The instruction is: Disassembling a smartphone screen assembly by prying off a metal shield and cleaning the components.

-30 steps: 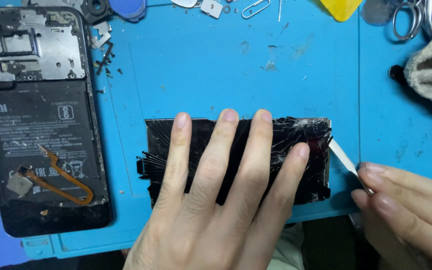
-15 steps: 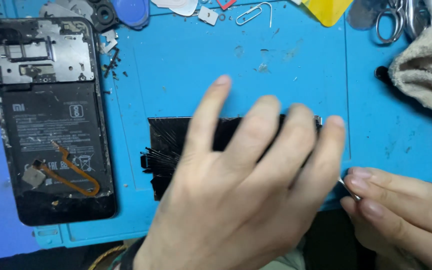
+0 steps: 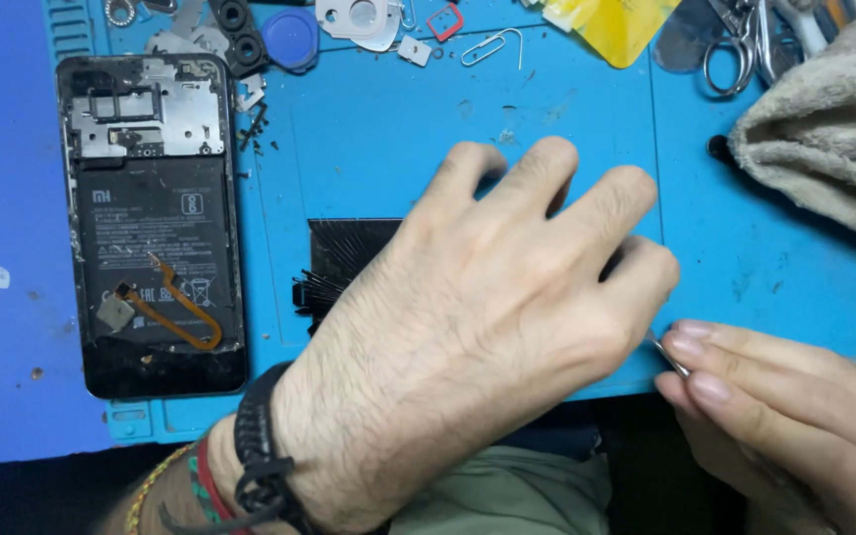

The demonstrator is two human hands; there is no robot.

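Opened phone (image 3: 156,223) left of shattered screen (image 3: 349,253)

blue mat (image 3: 369,149), black cracked screen (image 3: 349,253), beige cloth (image 3: 824,159), yellow card (image 3: 616,25).

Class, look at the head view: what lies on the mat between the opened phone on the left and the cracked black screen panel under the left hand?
In the head view, only bare blue mat separates the opened phone from the screen panel; the panel's frayed black edge juts toward the phone. The left hand covers the rest.

black shattered phone screen (image 3: 349,253) flat on the mat, mostly covered, thin metal blade (image 3: 668,355) at its right edge
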